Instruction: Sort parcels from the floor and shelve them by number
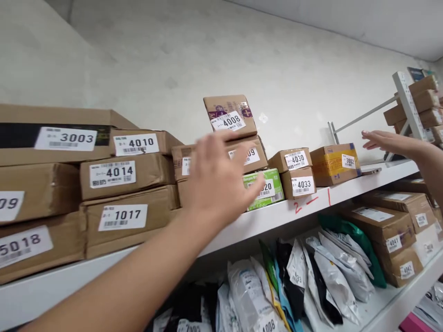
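Left hand (pixel 221 177), open and empty, spreads mid-frame before the brown cardboard parcel labelled 4009 (pixel 254 157) on the white top shelf (pixel 346 186), right hand (pixel 384 140), flat and open, hovers right of the yellow-taped brown box labelled 3002 (pixel 335 163); reach stage, grasp apparently pending.

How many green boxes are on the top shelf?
1. A single green cardboard box with a white number label sits on the white top shelf, under the brown carton marked 09 and left of brown box 4033. The left hand partly covers it; others may be hidden.
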The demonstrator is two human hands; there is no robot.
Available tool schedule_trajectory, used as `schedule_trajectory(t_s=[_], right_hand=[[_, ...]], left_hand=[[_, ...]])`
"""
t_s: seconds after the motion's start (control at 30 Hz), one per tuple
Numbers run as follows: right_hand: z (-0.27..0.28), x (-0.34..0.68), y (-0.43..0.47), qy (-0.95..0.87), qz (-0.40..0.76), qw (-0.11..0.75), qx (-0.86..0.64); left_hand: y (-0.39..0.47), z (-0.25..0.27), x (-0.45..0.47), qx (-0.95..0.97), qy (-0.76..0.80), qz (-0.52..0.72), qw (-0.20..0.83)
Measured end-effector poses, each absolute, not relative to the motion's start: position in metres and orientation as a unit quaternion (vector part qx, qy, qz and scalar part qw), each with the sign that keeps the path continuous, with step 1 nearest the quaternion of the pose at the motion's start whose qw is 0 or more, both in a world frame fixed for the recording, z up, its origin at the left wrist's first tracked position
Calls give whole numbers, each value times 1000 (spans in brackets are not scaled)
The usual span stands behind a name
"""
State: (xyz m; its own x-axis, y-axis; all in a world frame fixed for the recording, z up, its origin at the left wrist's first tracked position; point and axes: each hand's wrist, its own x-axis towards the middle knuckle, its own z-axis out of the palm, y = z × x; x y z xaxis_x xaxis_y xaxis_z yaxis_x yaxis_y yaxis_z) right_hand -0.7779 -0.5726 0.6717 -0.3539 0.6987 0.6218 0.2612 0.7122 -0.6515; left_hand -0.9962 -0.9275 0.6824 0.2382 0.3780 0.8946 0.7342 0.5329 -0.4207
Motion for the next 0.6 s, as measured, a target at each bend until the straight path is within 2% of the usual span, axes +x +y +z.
schedule_trajectory(t_s=[0.13, 0.27, 0.37, 0.6], right_hand=[[677, -805, -599, -812, 96, 546, -185], [683, -823, -599, -786, 21, 611, -98], [683, -822, -572, -790, 41, 608, -69], [649, -793, -487, -837, 121, 524, -103]], left_hand=[[-870, 667, -969, -556, -573, 33, 601], [-824, 669, -944, -532, -636, 134, 543], [-808, 672, -935, -489, -686, 144, 519], [-807, 674, -941, -464, -680, 138, 551]])
